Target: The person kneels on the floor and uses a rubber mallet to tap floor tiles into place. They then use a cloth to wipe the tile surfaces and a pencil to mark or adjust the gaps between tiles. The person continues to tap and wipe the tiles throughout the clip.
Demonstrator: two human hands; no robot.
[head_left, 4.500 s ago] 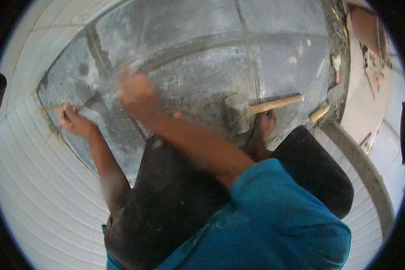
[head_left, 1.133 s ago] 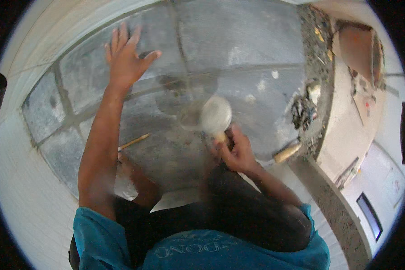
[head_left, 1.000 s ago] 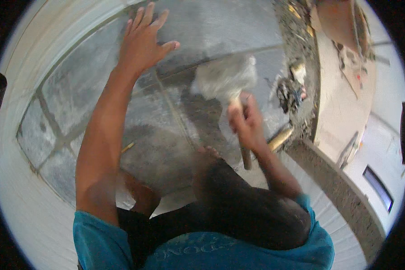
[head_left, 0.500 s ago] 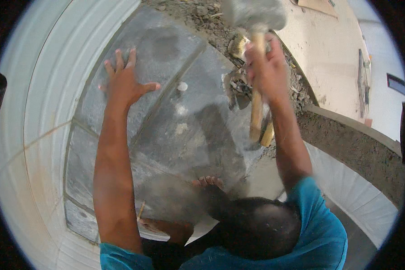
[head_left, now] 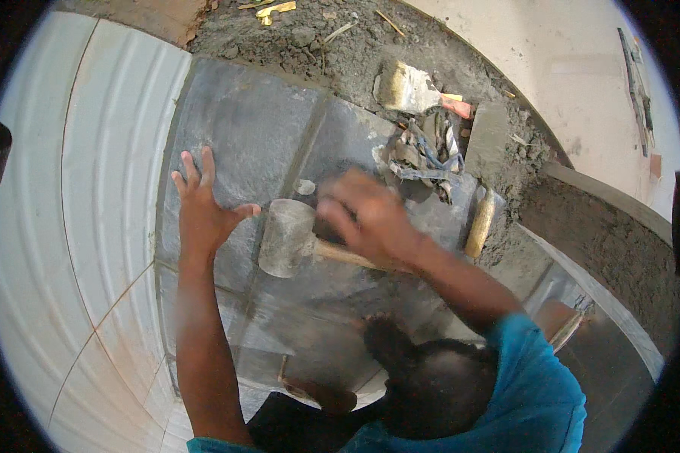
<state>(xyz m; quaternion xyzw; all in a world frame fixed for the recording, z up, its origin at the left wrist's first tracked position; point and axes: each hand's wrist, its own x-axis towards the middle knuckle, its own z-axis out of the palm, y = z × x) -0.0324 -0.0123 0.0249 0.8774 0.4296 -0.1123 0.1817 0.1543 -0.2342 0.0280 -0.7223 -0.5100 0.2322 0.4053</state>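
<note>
My left hand (head_left: 204,215) lies on a dark grey stone tile (head_left: 242,113) beside the white wall, fingers spread and thumb out. A mallet with a pale grey cylindrical head (head_left: 287,238) rests on the tiles to its right, its wooden handle pointing right. Just beyond the handle is my right hand (head_left: 366,215), blurred by motion, its fingers bent. It seems apart from the handle, but I cannot tell whether it touches it or holds anything. A small whitish spot (head_left: 305,186) shows on the tile near its fingers.
Ribbed white wall panels (head_left: 121,166) stand at the left. Rough grey mortar (head_left: 295,49) borders the tiles at the far side. A brush (head_left: 408,87), a crumpled rag (head_left: 427,155) and a trowel with a wooden handle (head_left: 480,223) lie at the right. My feet are on the near tiles.
The mallet, earlier raised in my right hand at the far right, now lies on the tiles. My right hand has come down and left. My left hand stays spread on the tile.
</note>
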